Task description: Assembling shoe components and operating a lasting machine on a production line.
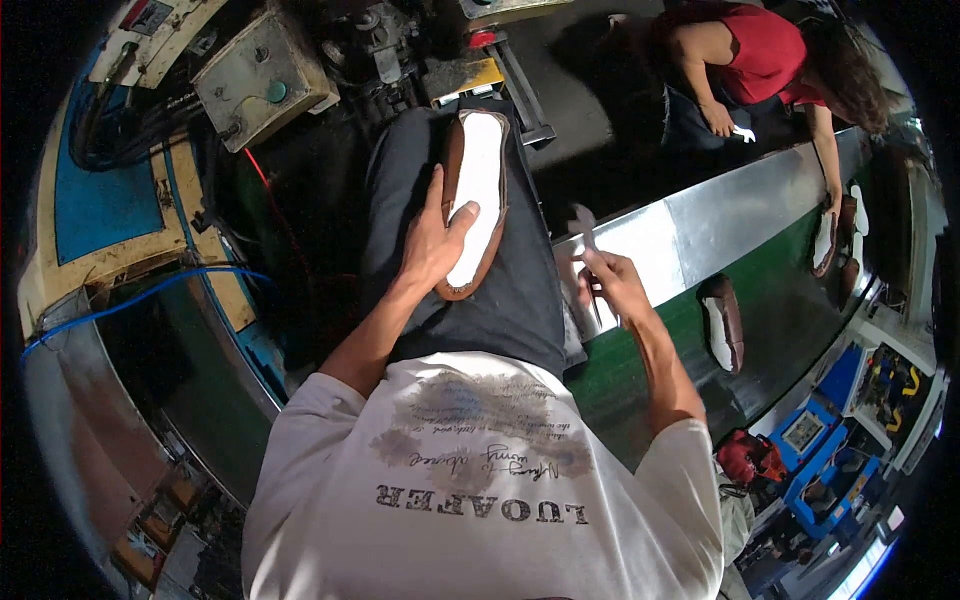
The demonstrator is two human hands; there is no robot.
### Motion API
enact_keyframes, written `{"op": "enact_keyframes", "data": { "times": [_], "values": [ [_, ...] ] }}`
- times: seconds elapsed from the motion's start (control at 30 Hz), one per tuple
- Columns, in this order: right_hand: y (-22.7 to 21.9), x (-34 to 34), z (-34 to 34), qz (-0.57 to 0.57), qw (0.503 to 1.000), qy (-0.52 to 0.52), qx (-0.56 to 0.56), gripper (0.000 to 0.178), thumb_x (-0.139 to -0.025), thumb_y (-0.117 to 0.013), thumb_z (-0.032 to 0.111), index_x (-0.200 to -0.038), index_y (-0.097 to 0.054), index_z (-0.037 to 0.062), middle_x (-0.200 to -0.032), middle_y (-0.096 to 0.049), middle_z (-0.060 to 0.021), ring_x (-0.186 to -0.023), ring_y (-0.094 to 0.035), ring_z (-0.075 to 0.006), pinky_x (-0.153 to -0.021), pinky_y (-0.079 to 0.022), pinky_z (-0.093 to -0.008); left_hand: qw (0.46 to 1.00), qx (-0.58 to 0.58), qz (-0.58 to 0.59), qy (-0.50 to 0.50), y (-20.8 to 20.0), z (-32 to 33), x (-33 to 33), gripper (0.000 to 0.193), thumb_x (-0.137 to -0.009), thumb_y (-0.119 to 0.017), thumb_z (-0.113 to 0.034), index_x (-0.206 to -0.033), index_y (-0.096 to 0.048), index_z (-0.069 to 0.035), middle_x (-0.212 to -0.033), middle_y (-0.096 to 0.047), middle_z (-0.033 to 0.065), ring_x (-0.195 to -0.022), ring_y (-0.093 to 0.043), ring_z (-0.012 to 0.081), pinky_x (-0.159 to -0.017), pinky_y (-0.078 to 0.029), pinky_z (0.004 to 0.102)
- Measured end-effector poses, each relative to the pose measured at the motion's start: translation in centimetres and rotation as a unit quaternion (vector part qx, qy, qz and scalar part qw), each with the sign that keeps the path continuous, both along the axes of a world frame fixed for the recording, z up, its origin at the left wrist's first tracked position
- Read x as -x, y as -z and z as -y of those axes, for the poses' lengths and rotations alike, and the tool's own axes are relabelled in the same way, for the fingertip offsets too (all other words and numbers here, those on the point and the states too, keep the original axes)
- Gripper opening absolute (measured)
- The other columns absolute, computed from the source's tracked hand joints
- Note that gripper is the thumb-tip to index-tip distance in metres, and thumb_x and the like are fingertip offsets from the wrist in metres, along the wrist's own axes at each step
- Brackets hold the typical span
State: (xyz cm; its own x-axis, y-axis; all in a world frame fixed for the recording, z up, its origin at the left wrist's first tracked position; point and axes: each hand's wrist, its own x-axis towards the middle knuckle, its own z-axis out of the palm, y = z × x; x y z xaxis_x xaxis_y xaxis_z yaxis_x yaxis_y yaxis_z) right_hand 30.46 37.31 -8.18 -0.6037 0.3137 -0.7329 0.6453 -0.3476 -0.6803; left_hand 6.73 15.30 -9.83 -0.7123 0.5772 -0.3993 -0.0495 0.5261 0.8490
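Head view shows the left hand point(437, 240) gripping a long brown leather shoe with a flat white sole point(480, 180), which lies sole-up along dark trousers point(400, 165) on the lap. Its thumb presses the white face while the other fingers lie along the brown side. The right hand point(615, 287) has its fingers closed around a grey metal wrench-like tool point(582, 228), head upward, near the metal edge of a green-topped bench point(640, 375). Another brown-and-white shoe point(722, 325) lies on that bench; beyond, a red-topped co-worker point(760, 55) reaches toward more shoes point(857, 215).
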Motion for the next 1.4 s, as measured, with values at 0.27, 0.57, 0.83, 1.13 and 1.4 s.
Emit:
{"op": "enact_keyframes", "data": {
  "times": [0.27,0.57,0.83,1.13,1.4],
  "values": [
    [-4.1,14.9,-1.3,-0.131,0.82,-0.427,-0.357,0.041,-0.108,-0.057,0.028,-0.086,-0.065,-0.0063,-0.07,-0.06,-0.0259,-0.068,-0.062,-0.0466,-0.063,-0.049,-0.0495,1.0,0.023,-0.017,0.011,-1.4,0.3,0.2,0.082,-0.105,-0.063,-0.031,-0.168,-0.018,-0.003,-0.14,-0.061,0.0353,-0.127,-0.063,0.049,-0.106,-0.05,0.0476],
    [2.0,16.6,-0.4,-0.3,0.74,-0.353,-0.487,0.032,-0.105,-0.063,0.023,-0.089,-0.067,-0.0052,-0.079,-0.066,-0.0235,-0.072,-0.067,-0.045,-0.066,-0.054,-0.051,0.998,0.039,-0.048,-0.002,0.3,0.4,1.0,0.09,-0.1,-0.069,-0.037,-0.168,-0.019,-0.004,-0.129,-0.063,0.0396,-0.116,-0.063,0.0565,-0.1,-0.051,0.0543],
    [-1.2,14.6,-1.6,-0.115,0.768,-0.432,-0.458,0.048,-0.108,-0.057,0.035,-0.08,-0.071,-0.0025,-0.074,-0.069,-0.0275,-0.071,-0.069,-0.0479,-0.067,-0.057,-0.0547,0.995,0.077,-0.022,0.056,0.7,0.2,1.6,0.103,-0.097,-0.071,-0.048,-0.17,-0.011,-0.006,-0.152,-0.046,0.0405,-0.139,-0.049,0.0537,-0.115,-0.042,0.0519],
    [-0.4,13.5,-1.3,-0.08,0.79,-0.424,-0.435,0.047,-0.109,-0.055,0.033,-0.085,-0.066,-0.0056,-0.079,-0.066,-0.0306,-0.077,-0.067,-0.0506,-0.071,-0.053,-0.0553,0.979,0.041,0.199,-0.028,1.0,-3.0,4.8,0.114,-0.097,-0.067,-0.061,-0.166,-0.007,0.007,-0.161,-0.039,0.0348,-0.148,-0.044,0.041,-0.119,-0.039,0.0415],
    [-1.2,15.9,0.3,-0.122,0.769,-0.377,-0.502,0.042,-0.108,-0.057,0.034,-0.088,-0.068,-0.0019,-0.079,-0.068,-0.0284,-0.077,-0.069,-0.0476,-0.065,-0.053,-0.0522,0.98,0.119,0.156,0.025,1.2,-2.4,4.8,0.103,-0.101,-0.067,-0.052,-0.167,-0.011,0.003,-0.158,-0.044,0.0317,-0.145,-0.048,0.0409,-0.118,-0.041,0.0419]
  ]
}}
